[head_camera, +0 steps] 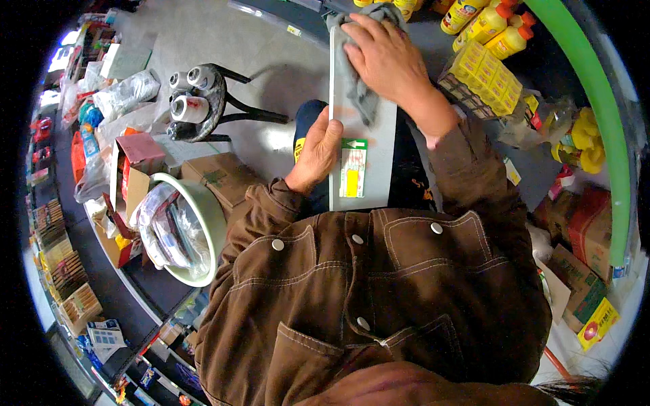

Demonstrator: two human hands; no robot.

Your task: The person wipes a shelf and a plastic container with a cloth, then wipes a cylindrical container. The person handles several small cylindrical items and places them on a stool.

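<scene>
A long white flat panel (pixel 373 167) lies across my lap, with its far end pointing away from me. My left hand (pixel 319 152) grips its left edge, thumb on top. Near the far end, my right hand (pixel 388 58) presses a damp-looking grey cloth (pixel 361 101) onto the surface, fingers bent over it. Part of the cloth trails down the panel towards me. A green and white price label (pixel 354 170) with a yellow patch is on the near half, just right of my left hand. Faint reddish smears show on the panel between cloth and label.
A black stool (pixel 216 109) bearing several white rolls stands left. Closer are a cardboard box (pixel 223 177) and a pale green tub (pixel 213 228) of plastic-wrapped packs. At right are yellow bottles (pixel 480 30), a wrapped yellow multipack (pixel 485 78) and a curved green edge (pixel 604 101).
</scene>
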